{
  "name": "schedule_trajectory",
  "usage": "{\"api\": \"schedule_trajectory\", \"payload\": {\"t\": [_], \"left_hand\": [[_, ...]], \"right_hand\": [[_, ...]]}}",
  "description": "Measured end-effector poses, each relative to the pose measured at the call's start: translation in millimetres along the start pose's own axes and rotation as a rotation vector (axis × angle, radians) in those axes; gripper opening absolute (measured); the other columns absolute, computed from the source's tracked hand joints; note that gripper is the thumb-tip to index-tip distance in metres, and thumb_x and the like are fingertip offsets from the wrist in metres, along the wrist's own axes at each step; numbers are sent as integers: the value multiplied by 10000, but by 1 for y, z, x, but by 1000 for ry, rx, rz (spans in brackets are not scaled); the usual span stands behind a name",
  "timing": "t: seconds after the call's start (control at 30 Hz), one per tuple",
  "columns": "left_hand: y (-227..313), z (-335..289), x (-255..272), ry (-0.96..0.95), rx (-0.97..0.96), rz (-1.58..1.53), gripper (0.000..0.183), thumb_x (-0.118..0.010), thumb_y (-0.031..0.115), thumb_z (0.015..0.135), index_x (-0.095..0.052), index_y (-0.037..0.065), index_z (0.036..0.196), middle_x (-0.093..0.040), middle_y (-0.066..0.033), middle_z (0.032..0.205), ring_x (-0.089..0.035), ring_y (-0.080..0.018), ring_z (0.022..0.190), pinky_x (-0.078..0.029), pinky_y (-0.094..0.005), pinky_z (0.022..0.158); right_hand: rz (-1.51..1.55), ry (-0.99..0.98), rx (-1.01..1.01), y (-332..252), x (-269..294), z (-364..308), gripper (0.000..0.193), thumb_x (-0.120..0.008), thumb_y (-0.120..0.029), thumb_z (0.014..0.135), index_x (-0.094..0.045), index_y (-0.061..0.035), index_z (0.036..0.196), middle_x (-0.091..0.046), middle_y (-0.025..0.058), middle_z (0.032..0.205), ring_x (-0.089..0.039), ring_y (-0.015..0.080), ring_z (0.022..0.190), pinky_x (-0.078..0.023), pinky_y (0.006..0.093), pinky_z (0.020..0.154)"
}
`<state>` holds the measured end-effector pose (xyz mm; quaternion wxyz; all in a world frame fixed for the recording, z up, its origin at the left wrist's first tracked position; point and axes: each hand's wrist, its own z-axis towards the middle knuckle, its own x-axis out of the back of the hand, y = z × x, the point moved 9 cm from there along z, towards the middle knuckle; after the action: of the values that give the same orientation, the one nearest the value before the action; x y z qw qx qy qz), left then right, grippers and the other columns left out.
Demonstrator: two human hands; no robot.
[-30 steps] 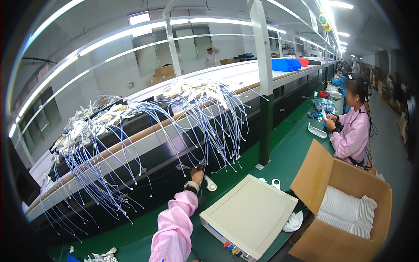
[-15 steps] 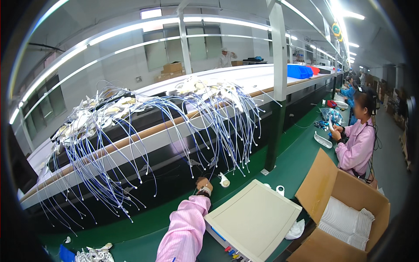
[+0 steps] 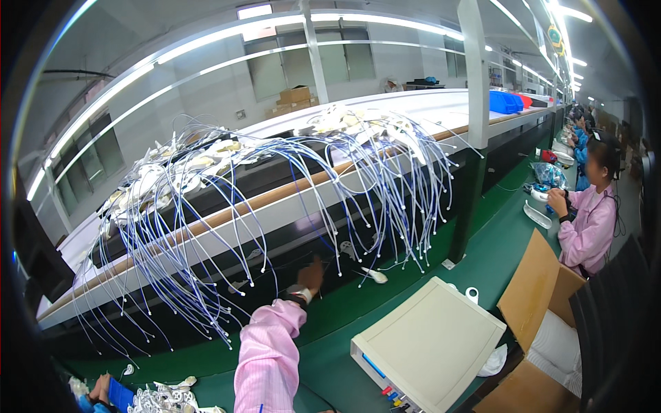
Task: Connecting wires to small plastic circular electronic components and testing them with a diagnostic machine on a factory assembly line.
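My left hand (image 3: 311, 275), in a pink sleeve with a light band at the wrist, reaches forward to the dark panel (image 3: 289, 265) below the shelf. One finger looks stretched out, and I see nothing held; the far fingertips are dim. Right of the hand, a small white part (image 3: 376, 276) lies on the green bench (image 3: 330, 347). Above it, many thin white and blue cables (image 3: 406, 206) with small white ends hang over the shelf's wooden edge (image 3: 275, 196). White and cream parts (image 3: 220, 155) are heaped on the shelf. My right hand is out of view.
A beige instrument box (image 3: 430, 337) with coloured terminals stands right of my arm. Beyond it is an open carton (image 3: 530, 289) of white trays. At the lower left are white parts (image 3: 165, 399), a blue bin (image 3: 121, 396) and another person's hand (image 3: 101, 389). A co-worker (image 3: 589, 220) sits at right.
My left hand has moved left and up, away from the small white part, which now lies turned differently. The view has shifted left, and another person's hand now shows at the lower left.
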<state>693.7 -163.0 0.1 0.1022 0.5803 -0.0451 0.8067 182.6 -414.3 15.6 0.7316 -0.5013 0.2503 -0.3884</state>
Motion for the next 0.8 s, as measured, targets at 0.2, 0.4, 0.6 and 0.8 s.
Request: {"api": "schedule_trajectory", "payload": {"t": [0.2,0.4,0.6,0.8], "left_hand": [[-148,-29,0,-11,228,294,424,-496,145,833,-481,-62,1203,-648,-172,961,-634,-257,858,-524,-384,646],[-147,-7,-4,-97,314,23,316,-522,277,854,-550,57,1078,-607,-162,1069,-588,-307,972,-474,-397,840],[-295,-72,-130,-210,170,504,231,-498,199,861,-627,62,995,-640,-136,984,-607,-280,964,-464,-382,776],[-216,-17,-125,-289,-40,827,228,-499,230,872,-715,160,853,-682,-21,915,-645,-189,886,-464,-348,676]], "right_hand": [[362,605,-278,-98,217,-96,356,-462,-362,897,-546,-125,1150,-580,171,1052,-532,316,942,-415,388,818],[1153,1328,-72,-129,275,-99,643,-385,-567,883,-432,-134,1356,-423,246,1335,-357,386,1243,-262,402,1061],[1627,1640,353,-228,214,179,537,-397,-441,922,-449,-64,1302,-446,180,1310,-386,336,1191,-305,383,1001],[1812,1780,686,-237,204,117,473,-408,-393,932,-474,-52,1253,-485,178,1239,-434,299,1102,-353,367,929]]}}
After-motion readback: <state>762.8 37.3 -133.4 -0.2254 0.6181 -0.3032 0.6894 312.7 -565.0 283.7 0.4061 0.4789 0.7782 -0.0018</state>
